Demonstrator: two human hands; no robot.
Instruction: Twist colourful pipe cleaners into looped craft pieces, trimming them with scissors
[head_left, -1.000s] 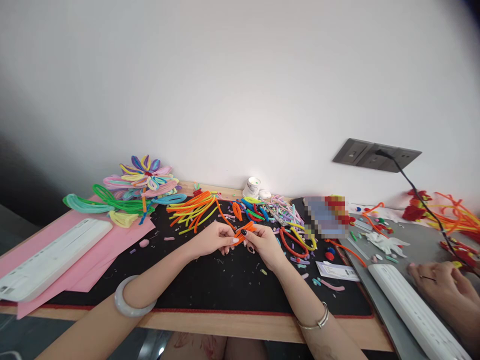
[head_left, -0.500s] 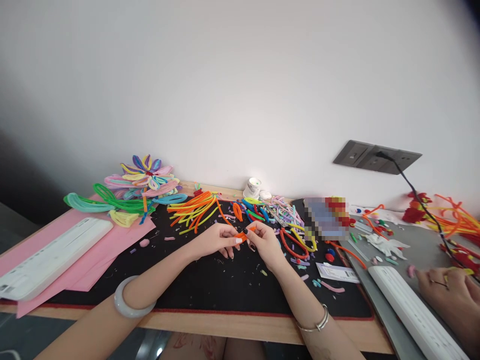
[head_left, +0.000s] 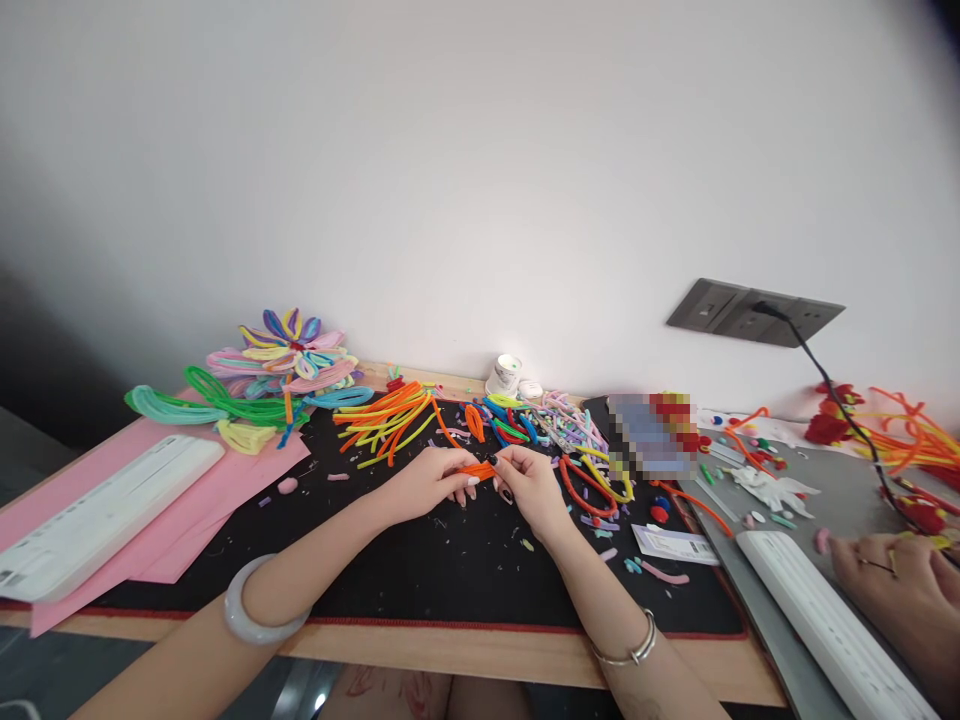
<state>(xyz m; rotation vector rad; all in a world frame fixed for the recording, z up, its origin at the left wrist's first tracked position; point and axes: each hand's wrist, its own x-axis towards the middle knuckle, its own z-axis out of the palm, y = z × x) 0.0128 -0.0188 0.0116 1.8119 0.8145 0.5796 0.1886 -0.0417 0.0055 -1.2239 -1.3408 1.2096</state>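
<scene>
both hands pinching an orange pipe cleaner: left hand; right hand | loose pipe cleaner pile just behind; co-worker's hand far right on tabletop

Left hand and right hand pinch orange pipe cleaner above black mat

I count two long white plastic cases: one far out beyond my left hand, one beyond my right hand. One pale stone bangle, one thin silver bracelet. One multicoloured pipe-cleaner flower. A third hand, someone else's.
</scene>
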